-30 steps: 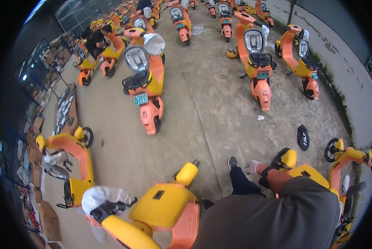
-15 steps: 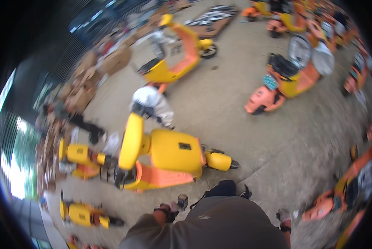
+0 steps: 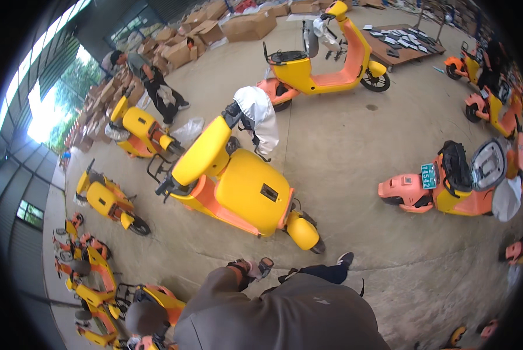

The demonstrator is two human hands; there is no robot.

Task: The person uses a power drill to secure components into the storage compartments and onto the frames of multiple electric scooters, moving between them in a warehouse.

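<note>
Low at the front, my left hand (image 3: 252, 270) is closed around a dark grey hand tool (image 3: 265, 266). Its kind cannot be made out; a blocky, rounded end points forward. The hand appears to wear a pale glove, with a dark band at the wrist. Just ahead of it, not touched, stands a yellow and orange scooter (image 3: 252, 189). A white cloth-like cover (image 3: 260, 115) hangs from one end of its handlebar. My right hand is hidden or outside the picture.
Another scooter (image 3: 325, 73) stands at the far middle, and one with a raised seat (image 3: 448, 175) at right. More scooters (image 3: 107, 201) line the left. A person (image 3: 151, 84) bends near cardboard boxes (image 3: 247, 26). A brown board (image 3: 398, 49) holds flat dark pieces.
My view has swung, so the scooters sit elsewhere in the picture. My left hand still holds the tool. My right hand, seen earlier at lower right, has dropped out of sight. One foot is further forward.
</note>
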